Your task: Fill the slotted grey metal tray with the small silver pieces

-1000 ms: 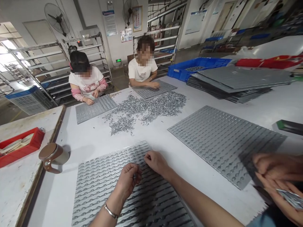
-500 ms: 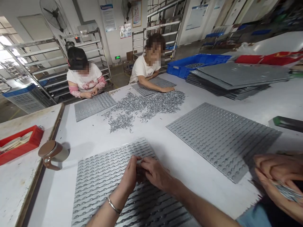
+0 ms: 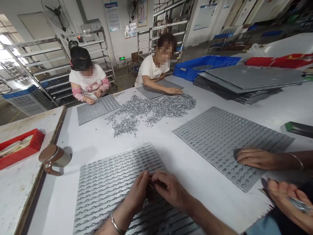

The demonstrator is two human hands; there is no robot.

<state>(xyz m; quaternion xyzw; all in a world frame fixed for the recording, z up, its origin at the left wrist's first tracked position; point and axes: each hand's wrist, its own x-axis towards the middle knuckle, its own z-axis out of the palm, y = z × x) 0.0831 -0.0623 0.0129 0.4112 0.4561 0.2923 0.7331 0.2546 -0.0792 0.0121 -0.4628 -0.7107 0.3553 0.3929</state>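
Over the near grey sheet, which bears rows of small raised oval shapes, my two hands meet with bent fingers. My left hand, a bangle on its wrist, is closed with the thumb pointing up. The fingers of my right hand are pinched together against it. Whatever lies between the fingertips is too dark and small to name. Beyond the sheet is a spread-out heap of small silvery pieces.
A neighbour's hand rests on another patterned sheet at right; their other hand holds silvery pieces. Two people work across the table. A lidded mug stands left. Stacked sheets and a blue crate are far right.
My hands have come slightly nearer to me over the sheet, still together. The neighbour's one hand has reached out onto the right sheet, apart from the other.
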